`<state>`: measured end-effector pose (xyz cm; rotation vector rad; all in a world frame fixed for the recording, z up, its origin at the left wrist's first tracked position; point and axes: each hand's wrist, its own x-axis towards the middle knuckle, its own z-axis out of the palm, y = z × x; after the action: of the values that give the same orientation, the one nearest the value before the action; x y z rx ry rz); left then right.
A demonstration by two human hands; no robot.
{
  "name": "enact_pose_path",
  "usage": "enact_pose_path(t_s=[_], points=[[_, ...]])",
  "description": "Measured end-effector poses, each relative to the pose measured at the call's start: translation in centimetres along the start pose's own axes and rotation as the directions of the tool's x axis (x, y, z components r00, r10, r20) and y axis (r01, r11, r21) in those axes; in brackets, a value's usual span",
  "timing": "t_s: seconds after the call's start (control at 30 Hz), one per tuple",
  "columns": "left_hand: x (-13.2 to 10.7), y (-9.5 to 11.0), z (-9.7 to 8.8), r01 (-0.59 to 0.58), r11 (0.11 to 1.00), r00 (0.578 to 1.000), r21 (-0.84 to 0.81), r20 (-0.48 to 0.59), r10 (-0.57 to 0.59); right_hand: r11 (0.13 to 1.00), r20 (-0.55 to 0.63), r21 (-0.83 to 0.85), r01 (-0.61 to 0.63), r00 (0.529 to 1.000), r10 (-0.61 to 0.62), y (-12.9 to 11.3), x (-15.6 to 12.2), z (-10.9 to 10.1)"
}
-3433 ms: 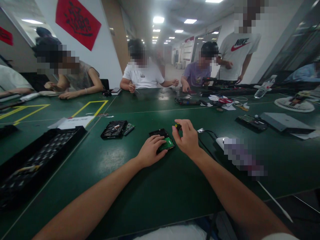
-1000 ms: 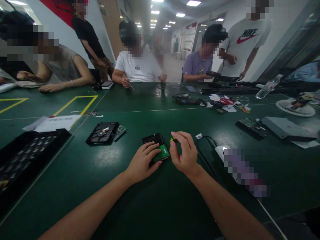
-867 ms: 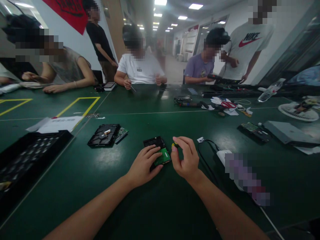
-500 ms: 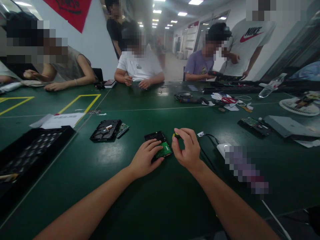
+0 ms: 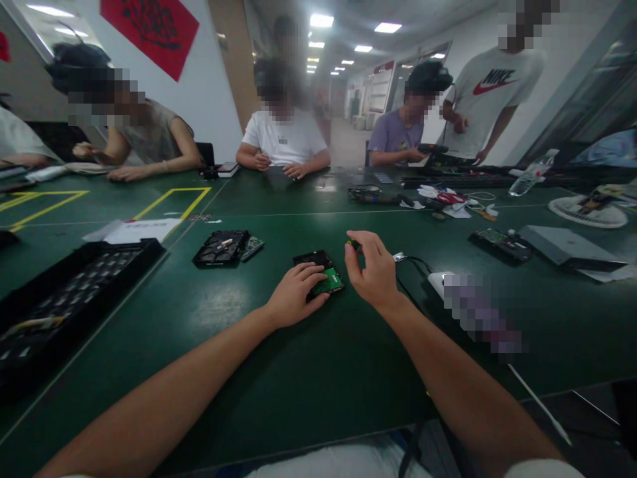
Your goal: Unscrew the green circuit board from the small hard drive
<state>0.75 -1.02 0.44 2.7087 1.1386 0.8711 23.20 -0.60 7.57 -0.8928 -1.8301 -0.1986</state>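
Observation:
A hard drive [image 5: 332,282] with a green circuit board lies on the green table in front of me. My left hand [image 5: 297,290] rests over its left part, fingers across the top and thumb along the near edge, holding it. Just right of the drive, my right hand [image 5: 371,269] is raised, thumb and fingers pinched on a small screwdriver [image 5: 353,243] with a black and yellow handle end. Its thin shaft points down toward the drive's right edge; where the tip sits I cannot make out. To the left lies another black drive [image 5: 221,248] beside a loose circuit board [image 5: 252,247].
A black tray [image 5: 94,292] with several parts stands at the left, papers [image 5: 142,230] behind it. On the right are a cabled white device [image 5: 438,282], an opened drive [image 5: 500,244] and a grey metal case [image 5: 567,247]. Several people sit or stand across the table.
My view has shifted slightly, so the table things appear a little higher. The left hand stays on the drive; the right hand keeps its pinch on the screwdriver beside it.

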Motion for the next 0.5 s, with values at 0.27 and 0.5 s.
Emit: enact_pose_path(t_s=[0.27, 0.5], points=[[0.04, -0.12, 0.13, -0.005, 1.000, 1.000, 0.000, 0.002, 0.005, 0.995, -0.019, -0.076, -0.061, 0.998, 0.059, 0.16, -0.02, 0.05], [0.15, 0.15, -0.05, -0.010, 1.000, 1.000, 0.008, 0.004, 0.010, 1.000, 0.028, 0.001, -0.001, 1.000, 0.001, 0.05, -0.07, -0.07]])
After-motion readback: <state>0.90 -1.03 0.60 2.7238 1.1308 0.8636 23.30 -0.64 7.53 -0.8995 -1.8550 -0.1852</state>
